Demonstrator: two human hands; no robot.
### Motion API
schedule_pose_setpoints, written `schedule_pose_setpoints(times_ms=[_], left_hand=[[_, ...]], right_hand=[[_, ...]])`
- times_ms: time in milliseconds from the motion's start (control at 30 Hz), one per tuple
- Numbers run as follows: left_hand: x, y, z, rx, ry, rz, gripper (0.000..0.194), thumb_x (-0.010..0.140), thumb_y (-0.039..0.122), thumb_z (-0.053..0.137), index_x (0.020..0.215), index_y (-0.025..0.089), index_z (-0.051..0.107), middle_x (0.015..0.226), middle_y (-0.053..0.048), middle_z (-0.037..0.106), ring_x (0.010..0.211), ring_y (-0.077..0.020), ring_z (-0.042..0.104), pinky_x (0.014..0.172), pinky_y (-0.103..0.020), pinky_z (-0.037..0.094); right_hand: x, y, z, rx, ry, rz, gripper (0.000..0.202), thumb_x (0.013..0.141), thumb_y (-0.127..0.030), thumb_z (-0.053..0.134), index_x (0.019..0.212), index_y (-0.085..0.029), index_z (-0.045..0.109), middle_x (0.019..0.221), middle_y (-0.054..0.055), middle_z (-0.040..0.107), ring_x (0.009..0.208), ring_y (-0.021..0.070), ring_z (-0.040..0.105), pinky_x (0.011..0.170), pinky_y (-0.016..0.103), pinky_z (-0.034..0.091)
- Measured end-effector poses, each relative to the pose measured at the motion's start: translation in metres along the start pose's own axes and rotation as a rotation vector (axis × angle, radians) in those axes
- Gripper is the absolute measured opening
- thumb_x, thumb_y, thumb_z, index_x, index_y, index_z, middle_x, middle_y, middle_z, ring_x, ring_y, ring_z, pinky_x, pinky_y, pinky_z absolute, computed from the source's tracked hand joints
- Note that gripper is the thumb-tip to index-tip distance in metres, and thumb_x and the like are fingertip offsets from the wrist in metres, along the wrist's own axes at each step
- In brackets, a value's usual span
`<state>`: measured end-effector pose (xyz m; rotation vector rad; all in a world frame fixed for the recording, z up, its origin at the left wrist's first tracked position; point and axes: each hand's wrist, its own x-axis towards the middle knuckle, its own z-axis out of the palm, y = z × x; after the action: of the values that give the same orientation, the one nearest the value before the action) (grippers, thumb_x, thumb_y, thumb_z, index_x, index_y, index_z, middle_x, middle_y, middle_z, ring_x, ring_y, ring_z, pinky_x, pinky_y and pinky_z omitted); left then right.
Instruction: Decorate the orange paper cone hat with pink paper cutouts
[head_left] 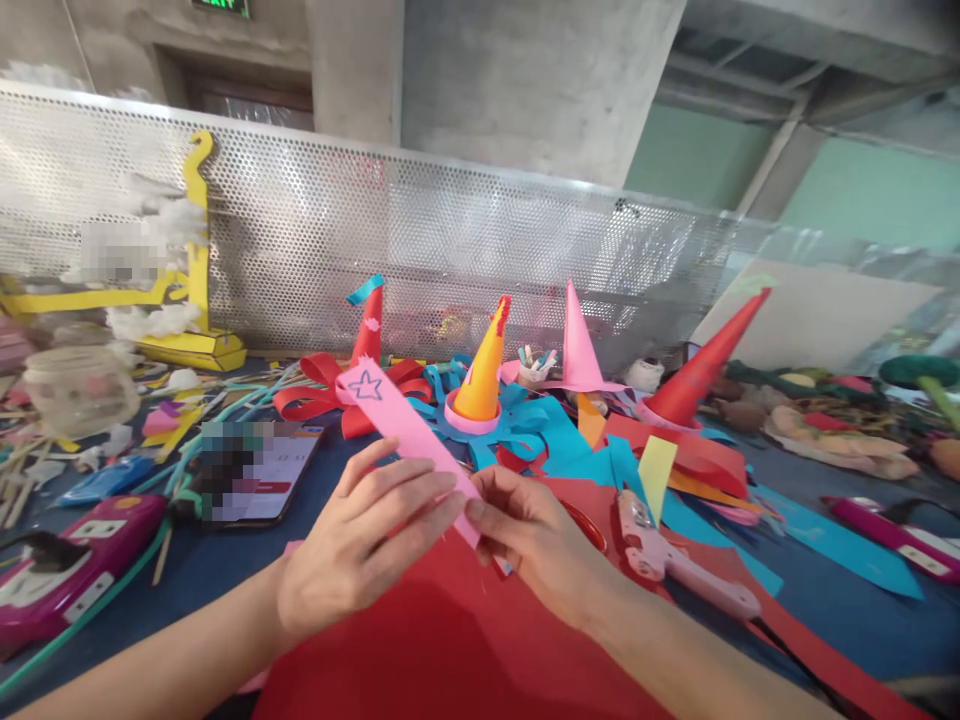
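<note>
A pink paper strip [409, 430] with a star drawn in dark ink at its far end slants across the middle. My right hand [525, 530] pinches its near end between thumb and fingers. Over the strip's lower half lie the fingers of my left hand [382, 525], gripping it; the left thumb is hidden. Beneath both hands is a large red paper sheet [450, 640]. To the right, a pink hot glue gun [686, 570] rests on red paper. Just beyond the hands stands an orange paper cone hat [484, 375] with a pink band and blue strips around it.
More cone hats stand at the back: red [371, 325], pink [577, 345] and a tilted red one [705, 360]. On the left are a phone [281, 475], a magenta power strip [97, 560] and a clear jar [79, 390]. A perforated metal panel [315, 230] runs behind the table.
</note>
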<state>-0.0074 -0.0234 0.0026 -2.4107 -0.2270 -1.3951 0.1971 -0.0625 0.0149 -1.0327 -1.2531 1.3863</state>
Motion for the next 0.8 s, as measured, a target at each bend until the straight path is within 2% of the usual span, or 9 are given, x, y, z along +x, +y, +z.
schedule_pose_setpoints(times_ms=[67,133,200,267,333,467,567,700,800], left_hand=[[0.004,0.008,-0.002,-0.086,0.004,-0.201,0.02,0.084,0.005,0.056,0.097,0.018,0.064,0.089,-0.006,0.069,0.088,-0.0176,0.062,0.088,-0.033,0.049],[0.008,0.015,-0.001,-0.305,-0.091,-0.591,0.006,0.084,0.016,0.06,0.089,0.018,0.062,0.078,-0.003,0.066,0.071,-0.015,0.06,0.067,-0.026,0.05],[0.011,0.017,0.004,-0.607,-0.196,-0.998,0.016,0.085,0.033,0.06,0.09,0.017,0.063,0.077,-0.004,0.066,0.064,-0.0146,0.058,0.059,-0.025,0.048],[0.015,0.015,0.01,-0.851,-0.192,-1.236,0.027,0.084,0.04,0.059,0.087,0.015,0.066,0.074,-0.004,0.066,0.061,-0.014,0.056,0.057,-0.025,0.046],[0.018,0.008,0.017,-0.951,-0.111,-1.331,0.027,0.081,0.039,0.063,0.077,0.013,0.068,0.066,-0.003,0.064,0.058,-0.0122,0.052,0.057,-0.023,0.043],[0.024,-0.005,0.029,-1.002,0.029,-1.4,0.022,0.072,0.034,0.072,0.068,0.013,0.069,0.06,-0.002,0.063,0.055,-0.0102,0.049,0.056,-0.022,0.04],[0.025,-0.009,0.034,-1.007,0.056,-1.41,0.021,0.07,0.032,0.074,0.065,0.013,0.07,0.058,-0.002,0.063,0.053,-0.0096,0.049,0.053,-0.022,0.039],[0.013,-0.01,0.037,-1.018,0.049,-1.433,0.022,0.07,0.033,0.075,0.061,0.013,0.071,0.054,-0.003,0.065,0.051,-0.0099,0.052,0.052,-0.021,0.04],[0.001,-0.017,0.038,-1.009,0.134,-1.522,0.026,0.069,0.037,0.075,0.067,0.012,0.072,0.058,-0.005,0.069,0.053,-0.0113,0.056,0.053,-0.021,0.043]], right_hand=[[0.004,0.002,-0.003,-0.013,0.077,-0.042,0.031,0.076,-0.043,0.076,0.08,-0.018,0.058,0.066,-0.006,0.053,0.05,0.0071,0.051,0.047,0.021,0.036],[0.007,0.005,-0.003,-0.04,0.1,-0.047,0.029,0.075,-0.041,0.076,0.08,-0.018,0.059,0.066,-0.005,0.055,0.05,0.0073,0.051,0.044,0.021,0.035],[0.008,0.007,-0.002,-0.096,0.057,-0.036,0.026,0.078,-0.039,0.074,0.078,-0.017,0.059,0.064,-0.005,0.055,0.049,0.0073,0.051,0.044,0.021,0.035],[0.008,0.007,0.0,-0.16,0.022,-0.039,0.024,0.08,-0.037,0.071,0.076,-0.017,0.059,0.062,-0.005,0.056,0.048,0.0073,0.052,0.047,0.021,0.037],[0.008,0.006,0.0,-0.222,0.024,-0.057,0.023,0.081,-0.036,0.069,0.075,-0.017,0.058,0.061,-0.005,0.057,0.048,0.0073,0.053,0.049,0.021,0.039],[0.009,0.001,-0.004,-0.305,0.051,-0.063,0.027,0.083,-0.042,0.064,0.08,-0.016,0.06,0.058,-0.004,0.058,0.046,0.0092,0.055,0.048,0.022,0.041],[0.012,0.002,-0.007,-0.388,0.06,-0.056,0.028,0.085,-0.045,0.06,0.079,-0.018,0.057,0.057,-0.004,0.058,0.046,0.0105,0.056,0.047,0.023,0.042],[0.02,0.003,-0.016,-0.618,0.08,-0.076,0.025,0.089,-0.04,0.054,0.077,-0.019,0.058,0.059,-0.002,0.061,0.05,0.0127,0.059,0.05,0.024,0.045],[0.023,-0.005,-0.034,-0.745,0.188,-0.138,0.027,0.089,-0.041,0.051,0.077,-0.019,0.06,0.068,0.002,0.066,0.056,0.0149,0.062,0.055,0.027,0.049]])
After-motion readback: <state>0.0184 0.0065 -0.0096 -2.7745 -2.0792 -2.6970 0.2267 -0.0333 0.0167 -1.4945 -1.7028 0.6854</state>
